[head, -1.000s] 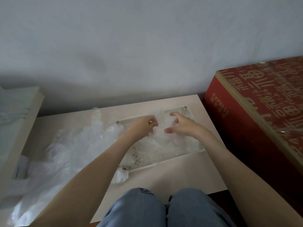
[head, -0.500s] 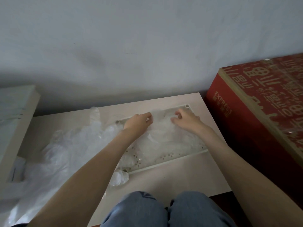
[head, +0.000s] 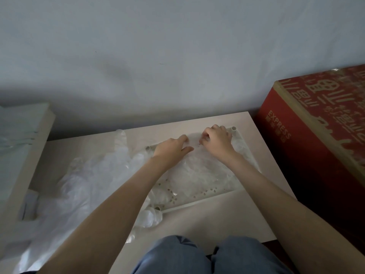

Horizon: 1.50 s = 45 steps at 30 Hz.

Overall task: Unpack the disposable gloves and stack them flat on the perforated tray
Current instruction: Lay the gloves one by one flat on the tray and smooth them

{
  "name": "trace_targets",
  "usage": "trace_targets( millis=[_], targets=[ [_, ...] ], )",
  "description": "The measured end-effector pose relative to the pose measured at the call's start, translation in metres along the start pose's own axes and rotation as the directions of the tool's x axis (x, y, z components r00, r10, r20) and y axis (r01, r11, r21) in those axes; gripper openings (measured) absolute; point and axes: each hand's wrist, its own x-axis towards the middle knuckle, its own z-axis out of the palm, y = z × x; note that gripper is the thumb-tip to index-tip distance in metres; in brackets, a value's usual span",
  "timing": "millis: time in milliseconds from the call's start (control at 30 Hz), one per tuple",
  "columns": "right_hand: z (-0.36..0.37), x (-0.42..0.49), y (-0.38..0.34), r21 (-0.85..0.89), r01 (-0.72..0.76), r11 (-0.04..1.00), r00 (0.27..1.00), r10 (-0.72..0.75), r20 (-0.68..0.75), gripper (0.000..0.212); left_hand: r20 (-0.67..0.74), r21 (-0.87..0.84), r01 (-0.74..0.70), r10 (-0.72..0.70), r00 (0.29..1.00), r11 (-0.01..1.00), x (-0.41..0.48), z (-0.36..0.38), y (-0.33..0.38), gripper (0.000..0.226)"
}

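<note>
A white perforated tray (head: 199, 202) lies on the pale low table (head: 217, 224). Clear disposable gloves (head: 203, 175) are spread over the tray in a crinkled layer. My left hand (head: 171, 148) rests at the far left part of that layer, fingers curled onto the plastic. My right hand (head: 217, 140) is beside it near the tray's far right corner, its fingertips pinching the glove film. A loose heap of more clear gloves and plastic wrapping (head: 83, 182) lies left of the tray; my left forearm crosses over part of it.
A large red cardboard box (head: 320, 139) stands close against the table's right side. A pale board or box (head: 21, 147) leans at the far left. A grey wall rises behind the table. My knees (head: 201, 256) are at the table's near edge.
Both hands have moved slightly toward the far edge of the tray and stay close together on the glove layer. The right hand's fingers have curled tighter into the film.
</note>
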Motion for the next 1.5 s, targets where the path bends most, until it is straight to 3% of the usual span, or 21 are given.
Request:
trace_targets(
  millis=[100,167,333,400,467,533,600,633,700,900,1067,1300,1367,1500],
  targets=[
    [0.003,0.001,0.002,0.026,-0.006,1.000,0.999,0.007,-0.045,0.016,0.012,-0.106,0.046,-0.045,0.999,0.993,-0.002,-0.002,-0.003,0.041],
    [0.003,0.002,0.005,0.057,-0.006,0.998,0.997,0.010,-0.074,0.020,0.020,-0.192,0.059,-0.056,0.998,0.980,-0.002,-0.006,-0.005,0.025],
    [-0.007,-0.012,0.005,0.281,0.079,0.956,0.985,-0.031,-0.172,0.070,0.069,-0.527,-0.010,0.054,0.996,0.850,-0.013,-0.025,0.002,0.010],
    [-0.015,-0.019,0.007,0.395,0.086,0.915,0.996,-0.066,-0.064,0.087,0.047,-0.572,-0.048,0.091,0.995,0.819,-0.018,-0.034,0.011,0.009],
    [-0.024,-0.024,0.010,0.525,-0.007,0.851,0.985,-0.084,0.149,0.097,0.032,-0.609,-0.077,0.121,0.992,0.790,-0.021,-0.044,0.022,0.009],
    [-0.035,-0.027,0.016,0.635,-0.091,0.767,0.947,-0.131,0.294,0.090,0.051,-0.640,-0.094,0.164,0.985,0.763,-0.024,-0.052,0.032,0.010],
    [-0.047,-0.028,0.021,0.710,-0.108,0.695,0.920,-0.200,0.336,0.053,0.086,-0.648,-0.084,0.182,0.980,0.757,-0.025,-0.058,0.038,0.012],
    [-0.052,-0.028,0.023,0.708,-0.100,0.699,0.915,-0.215,0.342,0.035,0.106,-0.649,-0.067,0.178,0.978,0.758,-0.026,-0.060,0.038,0.013],
    [-0.061,-0.028,0.028,0.622,-0.067,0.780,0.923,-0.189,0.336,0.018,0.136,-0.636,-0.024,0.143,0.980,0.771,-0.025,-0.060,0.037,0.014],
    [-0.079,-0.031,0.034,0.419,-0.075,0.905,0.920,-0.099,0.380,0.030,0.176,-0.565,0.016,0.101,0.979,0.825,-0.024,-0.054,0.018,0.017],
    [-0.069,-0.026,0.037,0.289,-0.051,0.956,0.931,-0.059,0.359,0.014,0.122,-0.338,0.003,0.041,0.992,0.941,-0.024,-0.049,0.003,0.017],
    [-0.049,-0.023,0.037,0.299,-0.108,0.948,0.958,0.019,0.286,0.024,-0.046,-0.028,0.086,-0.087,0.995,0.996,-0.019,-0.029,-0.006,0.023],
    [-0.045,-0.021,0.040,0.278,-0.108,0.955,0.966,0.035,0.256,0.028,-0.087,-0.064,0.105,-0.110,0.990,0.992,-0.019,-0.027,-0.008,0.023],
    [-0.043,-0.017,0.045,0.296,-0.114,0.948,0.970,0.043,0.238,0.030,-0.032,-0.398,0.075,-0.095,0.995,0.914,-0.023,-0.030,-0.005,0.022]
  ],
)
